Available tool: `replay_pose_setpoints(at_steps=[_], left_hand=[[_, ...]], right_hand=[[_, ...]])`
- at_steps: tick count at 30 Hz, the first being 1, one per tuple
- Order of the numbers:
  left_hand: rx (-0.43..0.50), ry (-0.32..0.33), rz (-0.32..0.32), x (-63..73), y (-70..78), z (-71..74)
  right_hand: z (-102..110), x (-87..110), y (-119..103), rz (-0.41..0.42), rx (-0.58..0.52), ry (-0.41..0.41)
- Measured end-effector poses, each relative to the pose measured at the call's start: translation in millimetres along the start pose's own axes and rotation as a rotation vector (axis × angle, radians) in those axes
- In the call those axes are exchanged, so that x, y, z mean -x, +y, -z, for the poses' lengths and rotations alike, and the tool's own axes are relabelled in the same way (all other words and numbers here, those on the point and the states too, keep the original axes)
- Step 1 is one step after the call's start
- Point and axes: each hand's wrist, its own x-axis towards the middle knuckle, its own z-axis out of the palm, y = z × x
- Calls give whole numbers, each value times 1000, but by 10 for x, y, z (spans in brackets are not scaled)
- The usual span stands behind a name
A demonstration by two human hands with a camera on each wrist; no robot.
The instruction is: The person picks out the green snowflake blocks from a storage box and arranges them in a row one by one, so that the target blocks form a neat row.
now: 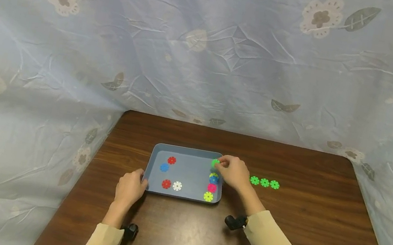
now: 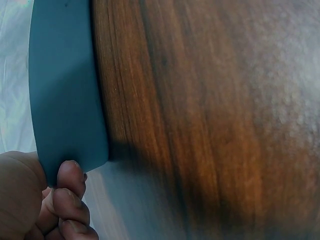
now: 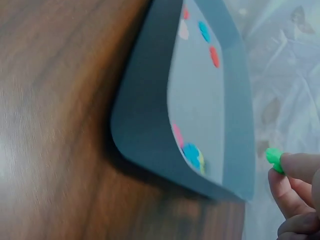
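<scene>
A grey-blue tray [image 1: 192,178] lies on the table with several notched plastic discs in it. My left hand [image 1: 130,187] grips the tray's front left corner, thumb and fingers on either side of the wall in the left wrist view. Above the tray's far right corner, my right hand [image 1: 235,172] pinches a green disc [image 3: 274,159] between thumb and fingers. Along the tray's right side lie a blue disc [image 1: 214,179] overlapping a yellow one, a pink disc [image 1: 212,188] and another yellow disc [image 1: 209,196]. Toward the left are two red discs [image 1: 172,160], a blue disc [image 1: 164,167] and a white disc [image 1: 177,186].
Three green discs [image 1: 265,182] lie in a row on the brown wooden table [image 1: 304,227], right of the tray. A pale flowered curtain [image 1: 207,55] hangs behind the table and along its sides.
</scene>
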Motion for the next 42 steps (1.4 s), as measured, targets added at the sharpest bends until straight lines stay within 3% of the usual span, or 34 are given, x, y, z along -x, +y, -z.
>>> replay_pose_setpoints(at_steps=[7, 22, 34, 42], left_hand=[[-1, 9, -1, -28, -1, 29], [0, 2, 5, -15, -43, 60], [2, 14, -2, -7, -18, 35], [8, -6, 4, 12, 30, 4]], right_hand=[[357, 30, 215, -62, -26, 90], [1014, 273, 990, -203, -9, 236], [1141, 569, 1603, -417, -3, 228], [1132, 696, 1807, -477, 14, 168]])
